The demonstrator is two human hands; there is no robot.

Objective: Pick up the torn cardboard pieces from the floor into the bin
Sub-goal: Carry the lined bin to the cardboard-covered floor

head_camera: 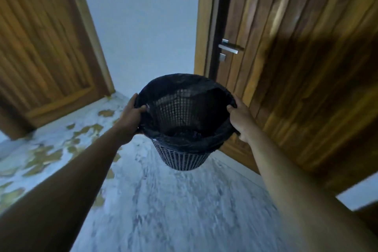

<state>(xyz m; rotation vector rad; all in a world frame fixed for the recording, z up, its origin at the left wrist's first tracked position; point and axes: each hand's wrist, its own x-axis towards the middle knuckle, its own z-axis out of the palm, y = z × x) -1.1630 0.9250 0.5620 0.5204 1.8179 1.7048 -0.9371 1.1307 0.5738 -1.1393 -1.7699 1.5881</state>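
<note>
A dark mesh bin (pixel 182 157) lined with a black bag hangs in the air in front of me, above the floor. My left hand (pixel 131 116) grips its rim on the left side. My right hand (pixel 241 120) grips the rim on the right. Nothing shows clearly inside the bin. Several torn brown cardboard pieces (pixel 47 155) lie scattered on the pale floor to the left, below and beside my left forearm. The picture is blurred by motion.
A wooden door (pixel 41 47) stands at the left. Another wooden door (pixel 296 57) with a metal handle (pixel 230 48) is at the right, close to the bin. A pale wall (pixel 143 26) lies between them. Marbled floor (pixel 173 210) stretches below.
</note>
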